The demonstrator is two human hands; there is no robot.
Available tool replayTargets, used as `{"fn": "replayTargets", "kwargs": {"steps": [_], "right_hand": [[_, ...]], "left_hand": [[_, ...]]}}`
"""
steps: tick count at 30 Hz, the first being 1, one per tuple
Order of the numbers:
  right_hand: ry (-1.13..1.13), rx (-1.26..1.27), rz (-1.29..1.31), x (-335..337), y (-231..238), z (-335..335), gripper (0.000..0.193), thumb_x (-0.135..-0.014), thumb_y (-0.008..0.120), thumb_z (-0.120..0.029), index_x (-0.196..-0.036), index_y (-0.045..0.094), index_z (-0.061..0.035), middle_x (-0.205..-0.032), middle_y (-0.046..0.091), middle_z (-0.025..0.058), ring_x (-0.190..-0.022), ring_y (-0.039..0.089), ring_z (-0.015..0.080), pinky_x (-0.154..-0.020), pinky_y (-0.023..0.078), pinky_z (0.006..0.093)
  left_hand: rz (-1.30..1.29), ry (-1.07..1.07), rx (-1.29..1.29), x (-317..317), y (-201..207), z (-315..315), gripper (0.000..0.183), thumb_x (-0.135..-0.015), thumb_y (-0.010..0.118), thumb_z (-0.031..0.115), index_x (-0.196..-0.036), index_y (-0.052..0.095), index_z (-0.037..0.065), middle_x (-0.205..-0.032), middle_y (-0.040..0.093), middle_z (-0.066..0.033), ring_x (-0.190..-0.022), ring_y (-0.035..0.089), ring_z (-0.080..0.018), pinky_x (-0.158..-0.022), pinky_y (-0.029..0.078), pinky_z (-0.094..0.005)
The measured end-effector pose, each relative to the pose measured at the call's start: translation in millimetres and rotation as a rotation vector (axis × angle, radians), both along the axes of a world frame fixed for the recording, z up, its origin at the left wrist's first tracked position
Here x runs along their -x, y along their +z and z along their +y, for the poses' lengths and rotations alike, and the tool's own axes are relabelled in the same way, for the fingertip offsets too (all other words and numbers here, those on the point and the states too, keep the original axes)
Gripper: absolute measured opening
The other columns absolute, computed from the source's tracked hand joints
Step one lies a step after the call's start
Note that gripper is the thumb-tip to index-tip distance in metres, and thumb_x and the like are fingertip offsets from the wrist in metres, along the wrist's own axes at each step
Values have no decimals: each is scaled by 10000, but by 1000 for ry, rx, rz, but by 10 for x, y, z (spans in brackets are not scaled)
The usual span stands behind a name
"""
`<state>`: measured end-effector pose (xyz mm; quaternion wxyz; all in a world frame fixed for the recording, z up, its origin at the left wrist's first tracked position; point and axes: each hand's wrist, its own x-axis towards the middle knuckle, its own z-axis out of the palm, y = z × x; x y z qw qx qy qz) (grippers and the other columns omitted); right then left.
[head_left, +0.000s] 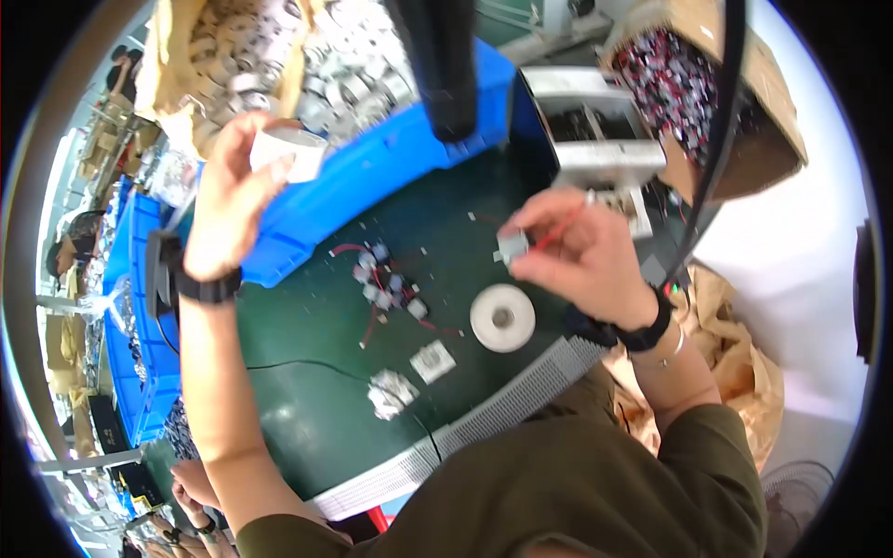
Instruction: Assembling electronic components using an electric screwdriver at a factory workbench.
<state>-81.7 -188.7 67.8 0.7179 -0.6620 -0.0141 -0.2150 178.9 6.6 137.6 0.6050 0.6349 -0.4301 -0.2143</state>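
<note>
My left hand (pixel 228 191), raised by the front wall of the blue bin (pixel 363 191), pinches a white ring-shaped plastic part (pixel 296 153) between thumb and fingers. In my right hand (pixel 581 251) a small grey block-shaped component (pixel 512 246) with red wires is gripped at the fingertips, above the green table. Between the hands lies a loose pile of similar grey components with red and black wires (pixel 381 284). Below my right hand a white round disc (pixel 502 318) with a grey centre rests on the table.
Many white ring parts (pixel 353 88) fill the blue bin. A carton (pixel 772 139) of wired components stands far right, beside a white box (pixel 609 163). A black tube (pixel 446 84) hangs overhead. Near me lie a white square piece (pixel 433 361) and a crumpled whitish lump (pixel 393 394).
</note>
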Motion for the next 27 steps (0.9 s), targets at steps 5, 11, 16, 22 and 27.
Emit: {"fn": "replayTargets", "kwargs": {"steps": [5, 11, 16, 22, 27], "right_hand": [[20, 83, 121, 84, 30, -35, 283, -805, 639, 62, -1066, 530, 52, -1055, 594, 116, -910, 610, 146, -789, 523, 270], [35, 205, 129, 227, -178, -19, 290, -825, 620, 48, -1107, 556, 31, -1078, 572, 72, -931, 583, 122, -801, 503, 254], [81, 566, 141, 273, -184, 51, 255, -775, 651, 49, -1021, 613, -2, -966, 590, 73, -833, 611, 152, -736, 517, 271], [51, 644, 148, 229, -193, 80, 251, -752, 673, 8, -990, 601, -24, -871, 602, 71, -724, 594, 159, -665, 493, 267], [5, 821, 111, 211, -236, 206, 218, -730, 694, -49, -915, 579, -45, -818, 566, 68, -724, 563, 211, -644, 465, 317]], "left_hand": [[156, -118, 165, 1442, -867, -35, 624, -687, 787, 68, -1190, 419, 78, -1192, 563, -165, -1140, 525, -245, -967, 422, -375], [-359, 21, -62, 1746, -1429, -122, 629, -633, 795, 66, -1189, 500, 58, -1238, 567, -142, -1226, 477, -350, -1039, 316, -488], [-230, 22, -104, 1821, -1448, -95, 649, -639, 786, 37, -1215, 486, 50, -1251, 544, -166, -1220, 491, -331, -984, 417, -389], [-251, 12, -13, 1854, -1331, -108, 761, -587, 843, 155, -1229, 456, 26, -1263, 513, -178, -1260, 436, -334, -992, 403, -405], [-466, 132, -66, 1831, -1359, -178, 691, -590, 838, 144, -1168, 480, 21, -1141, 548, -176, -1103, 530, -354, -898, 449, -407]]}}
